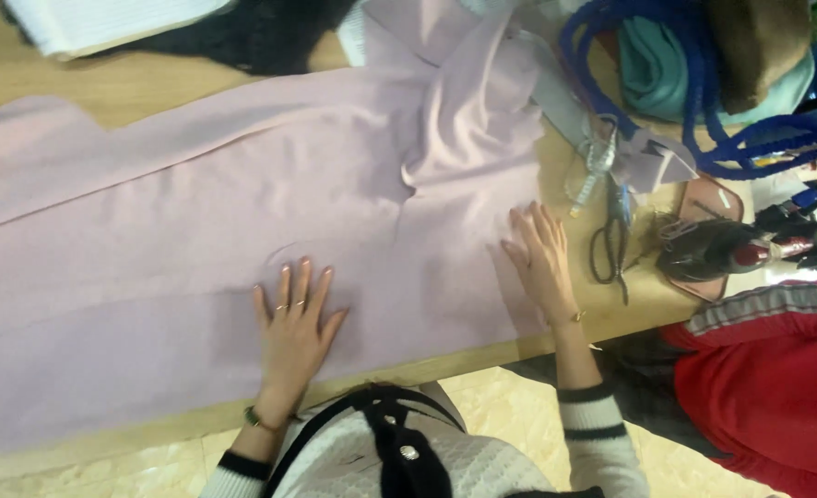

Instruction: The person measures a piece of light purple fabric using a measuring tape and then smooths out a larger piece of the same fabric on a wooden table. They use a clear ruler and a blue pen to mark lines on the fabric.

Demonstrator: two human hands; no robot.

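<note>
Both spread flat, left hand (293, 332) and right hand (542, 263), on soft, light, limp pale-pink fabric (196, 231) over wooden surface (104, 92); likely best gripped at edges.

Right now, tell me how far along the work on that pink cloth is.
Done: the pale pink fabric lies spread across the wooden table. In hand: the left hand and right hand press flat on it, smoothing. Left: a fold still stands up near the top; the scissors and iron lie untouched beside it.
</note>
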